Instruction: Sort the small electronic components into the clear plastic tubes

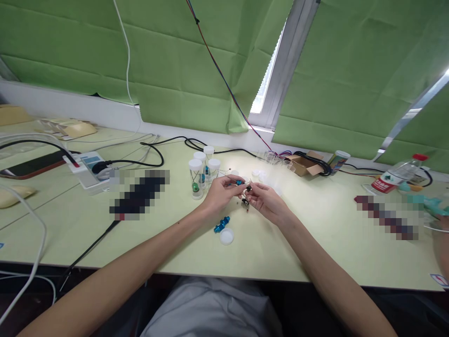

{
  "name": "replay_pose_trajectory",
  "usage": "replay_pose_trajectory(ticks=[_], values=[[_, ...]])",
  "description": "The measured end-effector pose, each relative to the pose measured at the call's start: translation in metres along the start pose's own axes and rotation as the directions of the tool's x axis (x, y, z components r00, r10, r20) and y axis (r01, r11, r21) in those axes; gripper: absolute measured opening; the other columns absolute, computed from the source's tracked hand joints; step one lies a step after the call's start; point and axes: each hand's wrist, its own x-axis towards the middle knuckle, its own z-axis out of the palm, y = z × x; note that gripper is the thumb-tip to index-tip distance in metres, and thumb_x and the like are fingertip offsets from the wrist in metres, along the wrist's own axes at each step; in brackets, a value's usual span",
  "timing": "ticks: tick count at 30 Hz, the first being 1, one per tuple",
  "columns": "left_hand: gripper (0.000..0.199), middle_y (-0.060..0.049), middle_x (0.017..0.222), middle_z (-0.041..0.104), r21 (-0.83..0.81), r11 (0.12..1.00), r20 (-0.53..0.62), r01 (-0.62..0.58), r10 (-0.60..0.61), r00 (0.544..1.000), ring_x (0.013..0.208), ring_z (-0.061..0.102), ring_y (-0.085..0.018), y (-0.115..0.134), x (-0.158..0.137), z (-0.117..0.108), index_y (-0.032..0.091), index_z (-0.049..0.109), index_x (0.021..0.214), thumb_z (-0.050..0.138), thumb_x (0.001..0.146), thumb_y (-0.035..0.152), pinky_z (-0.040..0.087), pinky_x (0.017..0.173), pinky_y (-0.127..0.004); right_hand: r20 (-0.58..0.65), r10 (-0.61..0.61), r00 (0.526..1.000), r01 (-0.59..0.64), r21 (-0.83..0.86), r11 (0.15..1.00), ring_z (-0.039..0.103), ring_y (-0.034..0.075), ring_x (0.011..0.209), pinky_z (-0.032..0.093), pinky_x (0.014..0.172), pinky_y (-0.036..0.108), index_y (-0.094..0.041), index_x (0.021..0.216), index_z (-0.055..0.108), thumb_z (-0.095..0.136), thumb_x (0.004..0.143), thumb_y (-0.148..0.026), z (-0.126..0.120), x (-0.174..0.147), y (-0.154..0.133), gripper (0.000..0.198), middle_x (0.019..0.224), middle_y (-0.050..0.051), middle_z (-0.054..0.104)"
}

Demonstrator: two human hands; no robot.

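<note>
My left hand (223, 193) and my right hand (265, 201) meet above the table, fingers pinched together. A small black part (249, 188) with thin wire-like pieces sits at the fingertips of my right hand, touching those of my left. A small blue piece (239, 183) shows at my left fingers; whether it joins the black part I cannot tell. Just below the fingertips is another small dark and metallic part (245, 203). Nearer me lie shiny blue ridged pieces (222, 224) beside a white round lid (226, 236).
Several clear tubes with white caps (195, 164) stand behind my left hand, small coloured parts inside. A power strip (93, 168) and cables lie left. Toward the back right are an open cardboard box (305, 164), a canister (339, 161) and a red-capped bottle (393, 177).
</note>
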Motion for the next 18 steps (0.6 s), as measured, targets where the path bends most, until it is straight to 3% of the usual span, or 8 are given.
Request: replay_pose_trajectory(ticks=[9,18], values=[[0.033,-0.003,0.078,0.069,-0.017,1.0,0.069,-0.011,0.013,0.998,0.062,0.062,-0.013,0.001,-0.0005,0.0007,0.014,0.071,0.086,0.085,0.065,0.035,0.051,0.069,-0.031,-0.032,0.047,0.998,-0.05,-0.103,0.993,0.054,0.007,0.048,0.04,0.045,0.019,-0.013,0.076,0.062,0.083,0.073,-0.042,0.0072,-0.0038,-0.0044,0.035,0.063,0.004,0.066],[0.025,-0.002,0.074,0.068,0.049,0.997,0.151,-0.064,0.056,0.987,0.064,0.065,-0.014,0.0049,-0.0043,0.0032,0.016,0.066,0.086,0.079,0.07,0.03,0.054,0.069,-0.03,-0.027,0.027,0.999,-0.031,-0.186,0.982,0.039,0.003,0.037,0.019,0.036,0.019,-0.015,0.07,0.057,0.086,0.06,-0.057,0.008,-0.0056,-0.0038,0.051,0.056,0.0,0.061]])
